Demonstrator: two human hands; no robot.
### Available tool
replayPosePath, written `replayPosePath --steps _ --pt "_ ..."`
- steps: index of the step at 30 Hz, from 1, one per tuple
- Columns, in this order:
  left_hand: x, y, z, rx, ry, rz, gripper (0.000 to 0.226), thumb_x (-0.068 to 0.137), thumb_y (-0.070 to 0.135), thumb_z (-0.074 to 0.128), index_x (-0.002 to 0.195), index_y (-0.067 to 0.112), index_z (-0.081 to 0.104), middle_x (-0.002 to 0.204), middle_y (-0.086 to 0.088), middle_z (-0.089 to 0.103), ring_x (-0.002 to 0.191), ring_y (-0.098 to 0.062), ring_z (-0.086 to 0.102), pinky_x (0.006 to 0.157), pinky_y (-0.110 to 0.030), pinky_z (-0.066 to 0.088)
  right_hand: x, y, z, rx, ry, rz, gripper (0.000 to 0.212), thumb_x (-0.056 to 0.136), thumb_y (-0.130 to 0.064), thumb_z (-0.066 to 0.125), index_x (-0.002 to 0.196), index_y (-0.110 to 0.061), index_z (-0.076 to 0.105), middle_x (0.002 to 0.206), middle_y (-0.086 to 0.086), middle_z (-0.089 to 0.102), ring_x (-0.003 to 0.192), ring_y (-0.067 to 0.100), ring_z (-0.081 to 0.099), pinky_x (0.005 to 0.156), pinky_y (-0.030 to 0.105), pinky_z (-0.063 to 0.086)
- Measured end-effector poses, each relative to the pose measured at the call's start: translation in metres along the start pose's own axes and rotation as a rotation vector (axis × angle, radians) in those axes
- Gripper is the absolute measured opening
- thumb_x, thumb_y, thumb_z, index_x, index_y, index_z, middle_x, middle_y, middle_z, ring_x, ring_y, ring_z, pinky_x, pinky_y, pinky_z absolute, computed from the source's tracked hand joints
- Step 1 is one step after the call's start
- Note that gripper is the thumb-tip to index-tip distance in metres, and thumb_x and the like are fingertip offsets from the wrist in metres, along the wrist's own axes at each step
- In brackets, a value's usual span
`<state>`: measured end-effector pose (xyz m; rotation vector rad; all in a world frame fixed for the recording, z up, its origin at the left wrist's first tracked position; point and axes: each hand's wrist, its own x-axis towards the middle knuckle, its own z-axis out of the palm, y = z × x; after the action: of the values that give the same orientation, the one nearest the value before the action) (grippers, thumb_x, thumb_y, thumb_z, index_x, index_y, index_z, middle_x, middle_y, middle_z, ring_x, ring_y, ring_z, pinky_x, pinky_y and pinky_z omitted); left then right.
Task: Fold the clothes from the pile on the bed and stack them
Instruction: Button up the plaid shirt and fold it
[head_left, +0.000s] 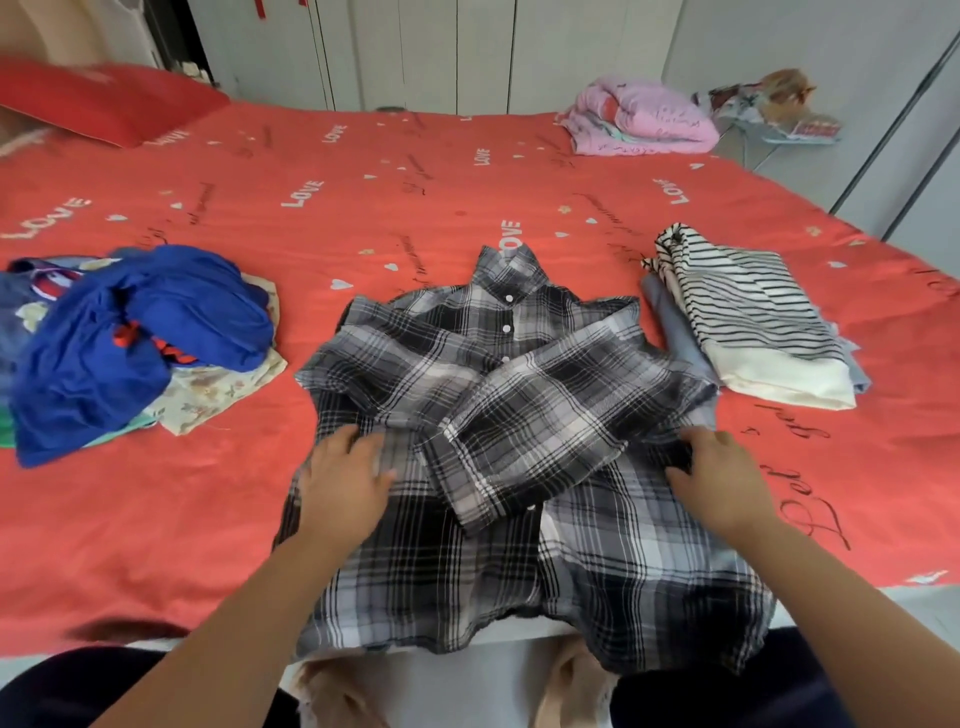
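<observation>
A black, grey and white plaid shirt (509, 395) lies front up on the red bed cover, collar away from me, both sleeves folded across its chest, hem hanging over the near bed edge. My left hand (345, 480) rests flat on the shirt's left side with fingers spread. My right hand (714, 478) rests on the shirt's right side, fingers bent slightly onto the cloth. An unfolded pile (130, 338) with a blue garment on top lies at the left. A folded stack topped by a striped garment (753, 317) sits at the right.
The red bed cover (363, 208) printed with "LOVE" stretches far back. A red pillow (104, 101) lies at the far left, a pink folded blanket (644, 117) at the far right corner. White wardrobe doors (441, 52) stand behind the bed.
</observation>
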<state>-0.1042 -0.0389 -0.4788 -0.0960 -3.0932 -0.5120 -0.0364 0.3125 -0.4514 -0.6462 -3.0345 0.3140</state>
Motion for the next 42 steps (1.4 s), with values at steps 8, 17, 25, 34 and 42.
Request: replayPosePath --steps 8,17,25,34,42 --pt "0.109 0.052 -0.012 0.114 -0.096 0.295 0.048 0.092 0.04 0.049 0.136 0.022 0.04 0.148 -0.003 0.03 0.135 -0.025 0.028 0.108 -0.045 0.031 0.091 -0.064 -0.001 -0.032 -0.111 -0.182 0.047 0.086 -0.013 0.047 0.133 -0.011 0.042 0.13 0.014 0.046 0.12 0.032 0.045 0.099 0.04 0.041" --pt "0.261 0.061 0.013 0.214 -0.147 0.359 0.064 0.092 0.043 0.048 0.144 0.014 0.024 0.15 -0.01 0.024 0.138 -0.029 0.021 0.111 -0.044 0.026 0.246 -0.079 0.02 -0.193 -0.098 -0.303 0.074 0.081 -0.004 0.053 0.146 -0.025 0.023 0.142 0.006 0.034 0.126 0.029 0.039 0.101 0.039 0.04" --pt "0.358 0.032 0.066 0.303 -0.113 0.295 0.117 0.065 0.08 0.043 0.146 0.019 -0.015 0.153 -0.016 0.015 0.14 -0.032 0.016 0.113 -0.048 0.013 0.357 -0.072 0.051 -0.442 -0.14 -0.209 0.129 0.059 -0.064 0.072 0.147 -0.023 -0.012 0.153 0.007 0.019 0.141 0.03 0.019 0.111 0.052 0.019" --pt "0.351 0.039 0.029 -0.24 0.237 0.308 0.028 0.08 0.032 0.068 0.092 0.008 0.061 0.081 -0.003 0.057 0.079 -0.024 0.053 0.06 -0.027 0.023 0.323 -0.061 0.014 -0.092 0.066 -0.331 0.018 0.08 -0.029 0.069 0.091 -0.015 0.065 0.064 -0.002 0.052 0.08 0.033 0.061 0.061 0.03 0.033" --pt "0.174 0.031 -0.078 -0.317 0.419 0.681 0.022 0.082 0.031 0.061 0.09 0.013 0.069 0.08 0.005 0.062 0.076 -0.01 0.051 0.071 -0.027 0.035 0.137 -0.036 -0.077 0.256 0.339 -0.477 0.034 0.073 0.002 0.072 0.101 -0.018 0.069 0.086 -0.009 0.066 0.08 0.001 0.055 0.07 0.002 0.033"
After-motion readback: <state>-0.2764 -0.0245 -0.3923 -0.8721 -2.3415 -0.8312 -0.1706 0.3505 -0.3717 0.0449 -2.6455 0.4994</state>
